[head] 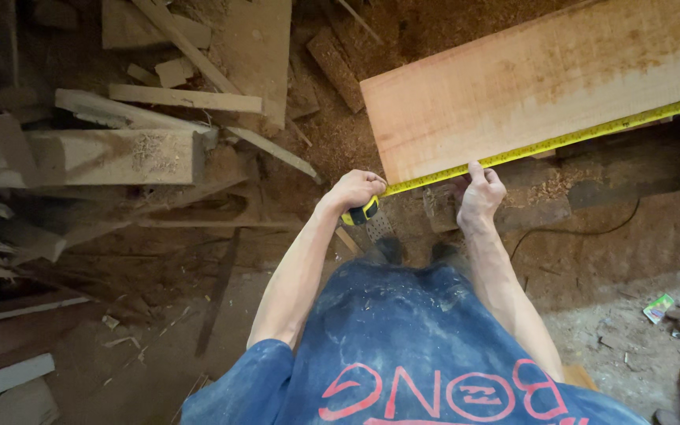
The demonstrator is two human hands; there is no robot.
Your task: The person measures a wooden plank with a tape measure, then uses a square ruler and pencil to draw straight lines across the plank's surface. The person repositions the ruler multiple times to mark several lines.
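just right of the left hand point(353, 189), clenched round the tape measure case point(361, 212), the yellow blade point(560, 142) runs up-right along the plank point(529, 79) edge. the right hand point(479, 197) fingertips pin it.

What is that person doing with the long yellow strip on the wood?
A person stands over a wide wooden plank and stretches a yellow tape measure along its near edge. The left hand grips the tape's yellow and black case at the plank's corner. The right hand presses the tape against the plank's edge a little further along. The tape runs on out of view to the right. Offcuts of wood and sawdust lie all over the floor.
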